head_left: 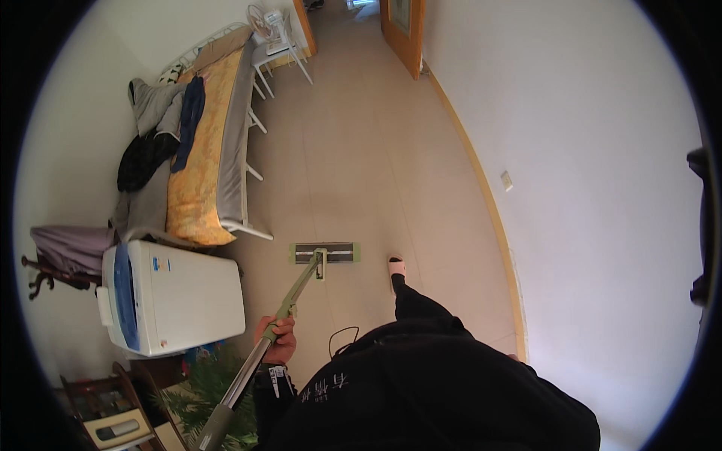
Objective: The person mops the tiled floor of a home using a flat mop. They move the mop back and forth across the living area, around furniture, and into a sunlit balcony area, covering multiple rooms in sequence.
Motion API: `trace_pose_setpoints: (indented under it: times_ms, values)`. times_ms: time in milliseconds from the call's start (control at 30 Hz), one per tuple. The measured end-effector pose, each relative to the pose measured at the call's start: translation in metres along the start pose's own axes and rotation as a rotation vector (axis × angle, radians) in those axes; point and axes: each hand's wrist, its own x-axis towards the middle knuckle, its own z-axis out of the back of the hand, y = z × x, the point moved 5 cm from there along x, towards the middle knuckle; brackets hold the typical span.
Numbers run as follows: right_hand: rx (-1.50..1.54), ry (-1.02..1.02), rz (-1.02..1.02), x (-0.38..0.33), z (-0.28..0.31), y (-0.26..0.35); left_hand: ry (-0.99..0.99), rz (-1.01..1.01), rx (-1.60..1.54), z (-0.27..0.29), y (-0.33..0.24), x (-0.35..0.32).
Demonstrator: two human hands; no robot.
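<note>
Flat mop (324,253), green rectangular head on smooth beige tiles (361,165), left hand (277,338) gripping metal pole

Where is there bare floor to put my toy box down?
The widest bare stretch of the tiled floor runs ahead of the mop head, between the bed and the white wall, up to the wooden door. It is crowded on the left: washing machine, plant, chair. The left hand grips the mop handle.
</note>
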Motion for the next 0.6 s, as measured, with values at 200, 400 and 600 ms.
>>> trace_pose_setpoints:
  times_ms: [200, 400, 600]
  values:
    - [-0.331, 0.078, 0.351, 0.205, 0.108, 0.304, 0.013, 0.027, -0.021, -0.140, -0.057, 0.130]
    - [0.056, -0.239, 0.830, 0.254, 0.249, 0.819, 0.112, 0.031, 0.004, -0.234, -0.129, 0.266]
    - [0.330, -0.109, 0.963, 0.284, 0.259, 1.058, 0.099, 0.150, 0.026, -0.331, -0.251, 0.437]
